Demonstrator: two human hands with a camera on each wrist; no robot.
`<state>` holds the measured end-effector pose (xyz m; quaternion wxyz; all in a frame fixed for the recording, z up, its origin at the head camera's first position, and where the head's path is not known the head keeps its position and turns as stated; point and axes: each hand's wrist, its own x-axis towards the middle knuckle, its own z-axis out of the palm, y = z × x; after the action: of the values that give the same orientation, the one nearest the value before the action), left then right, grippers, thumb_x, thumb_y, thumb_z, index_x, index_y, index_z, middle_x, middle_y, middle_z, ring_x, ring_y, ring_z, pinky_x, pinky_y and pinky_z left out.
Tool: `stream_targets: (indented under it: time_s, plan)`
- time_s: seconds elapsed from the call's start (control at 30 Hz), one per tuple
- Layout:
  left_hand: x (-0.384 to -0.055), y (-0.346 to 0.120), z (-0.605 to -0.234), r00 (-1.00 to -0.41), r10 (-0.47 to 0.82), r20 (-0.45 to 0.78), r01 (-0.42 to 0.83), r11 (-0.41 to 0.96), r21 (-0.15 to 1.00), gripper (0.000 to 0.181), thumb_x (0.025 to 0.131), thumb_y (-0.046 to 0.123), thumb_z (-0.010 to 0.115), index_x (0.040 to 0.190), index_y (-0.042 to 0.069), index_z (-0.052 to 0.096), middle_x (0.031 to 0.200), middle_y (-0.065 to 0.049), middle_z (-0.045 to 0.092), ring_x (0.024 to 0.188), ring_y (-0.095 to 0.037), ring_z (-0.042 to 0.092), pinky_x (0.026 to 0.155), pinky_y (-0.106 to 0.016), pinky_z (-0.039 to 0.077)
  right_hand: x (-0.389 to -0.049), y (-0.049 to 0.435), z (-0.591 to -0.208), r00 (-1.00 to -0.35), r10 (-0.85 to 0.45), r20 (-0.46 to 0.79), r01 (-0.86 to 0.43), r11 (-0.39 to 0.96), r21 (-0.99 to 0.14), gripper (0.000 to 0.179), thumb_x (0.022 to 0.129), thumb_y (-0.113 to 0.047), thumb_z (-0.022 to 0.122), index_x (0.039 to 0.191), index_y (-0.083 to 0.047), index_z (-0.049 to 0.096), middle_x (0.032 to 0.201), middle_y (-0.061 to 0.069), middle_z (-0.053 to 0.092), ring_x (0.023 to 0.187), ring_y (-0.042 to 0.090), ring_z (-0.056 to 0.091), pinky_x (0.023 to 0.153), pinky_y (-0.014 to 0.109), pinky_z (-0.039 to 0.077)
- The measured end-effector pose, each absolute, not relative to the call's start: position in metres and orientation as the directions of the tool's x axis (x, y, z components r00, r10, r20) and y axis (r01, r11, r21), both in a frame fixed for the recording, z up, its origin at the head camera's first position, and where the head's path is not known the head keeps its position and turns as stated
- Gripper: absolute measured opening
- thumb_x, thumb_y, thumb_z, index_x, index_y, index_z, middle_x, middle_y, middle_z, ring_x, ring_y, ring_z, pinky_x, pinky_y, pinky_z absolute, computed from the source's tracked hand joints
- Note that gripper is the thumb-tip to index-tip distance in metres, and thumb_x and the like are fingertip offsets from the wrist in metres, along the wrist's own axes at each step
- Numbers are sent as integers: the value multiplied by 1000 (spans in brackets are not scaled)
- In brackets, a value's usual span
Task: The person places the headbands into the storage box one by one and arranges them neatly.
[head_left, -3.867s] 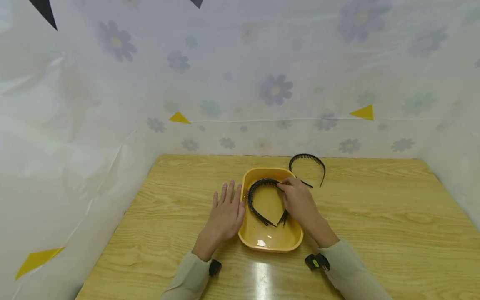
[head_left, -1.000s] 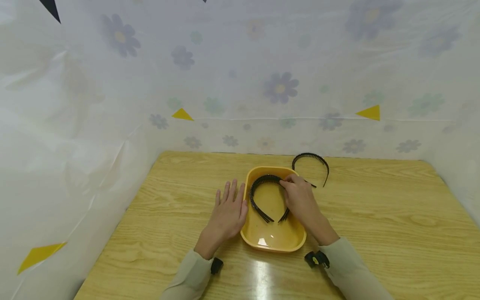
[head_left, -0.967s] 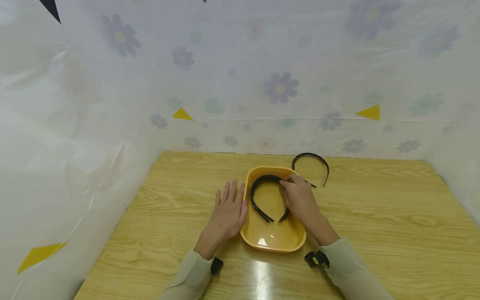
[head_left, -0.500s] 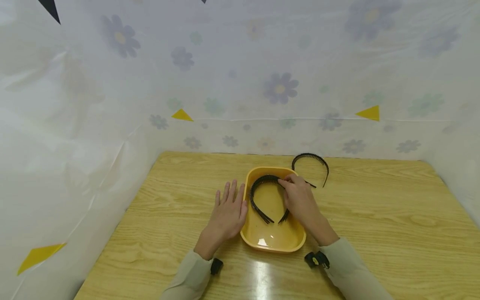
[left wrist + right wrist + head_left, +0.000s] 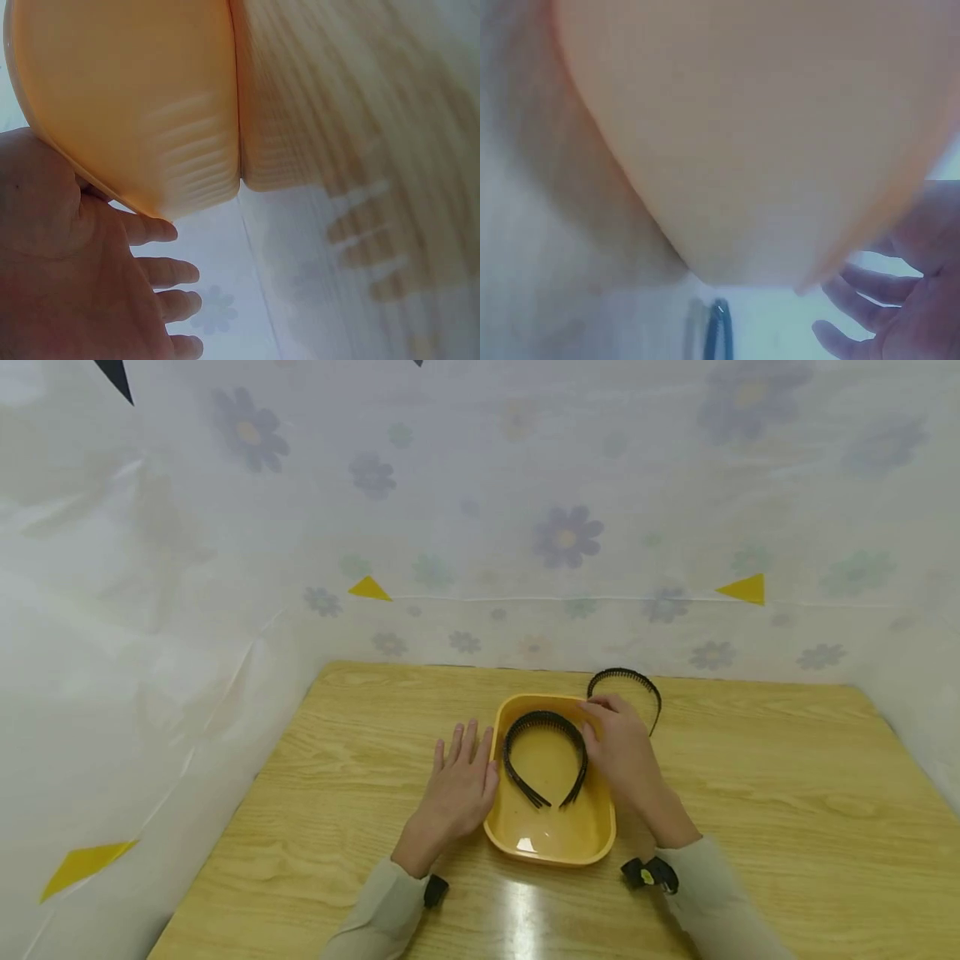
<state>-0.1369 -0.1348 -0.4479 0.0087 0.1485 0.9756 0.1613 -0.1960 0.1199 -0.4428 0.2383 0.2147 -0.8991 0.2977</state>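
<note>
A yellow plastic tray (image 5: pixel 551 837) sits at the middle of the table. Inside it lies a nested stack of black toothed hair headbands (image 5: pixel 543 718), their ends pointing toward me. My left hand (image 5: pixel 453 789) lies along the tray's left rim with straight fingers; the left wrist view shows its thumb side against the tray wall (image 5: pixel 150 105). Over the right rim is my right hand (image 5: pixel 626 756), apart from the headbands. In the right wrist view its loosely bent fingers (image 5: pixel 855 300) hold nothing visible. Another black headband (image 5: pixel 622 673) lies behind the tray, partly hidden by that hand.
The wood-patterned table (image 5: pixel 765 793) extends on both sides of the tray. A white flowered sheet (image 5: pixel 480 527) stands along the back and sides, with yellow triangles (image 5: pixel 742 589) on it.
My right hand has let go of the headband stack in the tray and shifted right to the rim. The left hand keeps its place, and the stack looks unmoved.
</note>
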Motion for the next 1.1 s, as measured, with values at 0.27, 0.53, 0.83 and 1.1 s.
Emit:
stream_targets:
  time_s: [0.27,0.53,0.83,1.1]
  plan:
    - [-136,-133,-448,-954,300,21,291,906,307,59,112,33,21,165,6,18,170,-19,5,156,-42,6,121,-63,5,-203,146,-435,-796,-140,589,-509,682,-525,34,91,7,70,125,5,70,120,26,64,73,29,63,57,40,50]
    - [-137,-132,-447,-953,303,17,293,905,308,59,112,33,21,165,6,17,170,-19,5,156,-40,4,121,-64,5,-216,171,-434,-838,-70,541,-433,689,-581,39,94,1,69,133,4,65,125,30,58,98,43,59,70,55,51]
    - [-136,-132,-448,-953,302,19,293,904,313,59,112,32,23,164,5,19,170,-19,6,156,-41,5,121,-63,5,-233,204,-443,-879,-5,477,-359,666,-654,40,96,-4,70,134,4,63,133,35,50,112,52,55,83,65,52]
    - [-134,-135,-449,-953,302,25,294,903,314,59,112,33,23,164,6,19,170,-19,6,156,-41,5,121,-64,5,-240,219,-463,-946,-43,322,-267,668,-695,46,98,-8,67,141,6,56,136,39,46,115,57,53,83,68,50]
